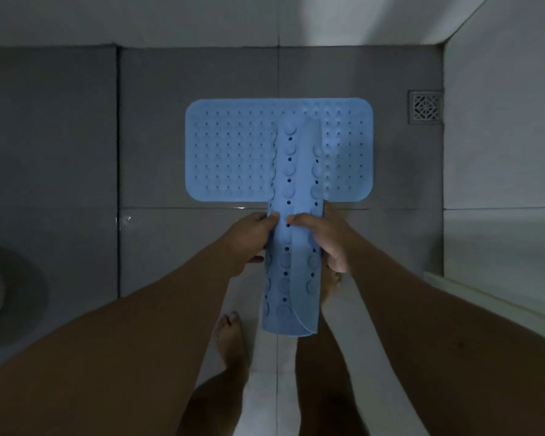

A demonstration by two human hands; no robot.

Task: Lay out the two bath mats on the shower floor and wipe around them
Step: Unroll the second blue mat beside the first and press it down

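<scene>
Gripping the rolled mat (296,215), both hands (296,240) hold it above the flat mat (230,152).

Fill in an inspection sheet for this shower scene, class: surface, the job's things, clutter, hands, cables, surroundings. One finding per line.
Surface: grey tiled shower floor, dim light, a shiny patch near the hands.
Job's things: flat blue mat lies on the floor; rolled blue mat is held above it, suction cups outward.
Clutter: nothing seen.
Hands: left hand and right hand both grip the rolled mat with curled fingers.
Cables: nothing seen.
Surroundings: floor drain at right by the wall; bare feet below; a round grey object at the left edge.
</scene>
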